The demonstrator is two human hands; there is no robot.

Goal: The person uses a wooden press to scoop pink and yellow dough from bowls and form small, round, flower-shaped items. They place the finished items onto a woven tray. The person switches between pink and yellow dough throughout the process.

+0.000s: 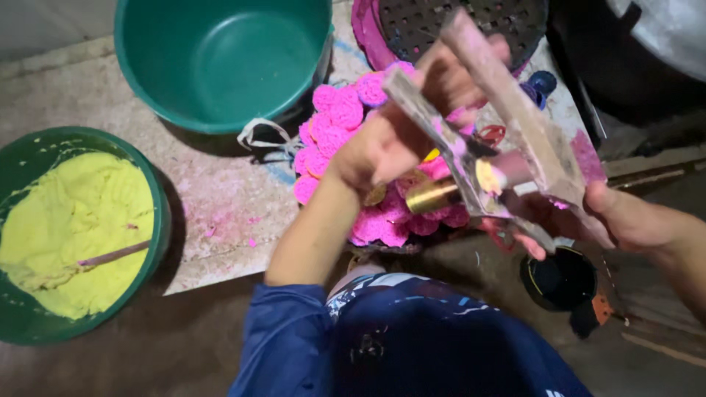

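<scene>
My left hand (390, 143) grips one arm of a wooden dough press (515, 117) held up over a pile of pink coiled dough pieces (342, 117). My right hand (588, 213) holds the press from below on the right side. Between the two wooden arms sits a brass cylinder (430, 195) with yellow dough (487, 176) showing at its mouth. The wood is smeared with pink dough. Part of the pink pile is hidden behind my hands and the press.
A green basin of yellow dough (66, 228) with a stick in it stands at the left. An empty teal bucket (220, 59) is behind. A pink perforated tray (441, 22) lies at the top, a small dark cup (560, 279) at the lower right.
</scene>
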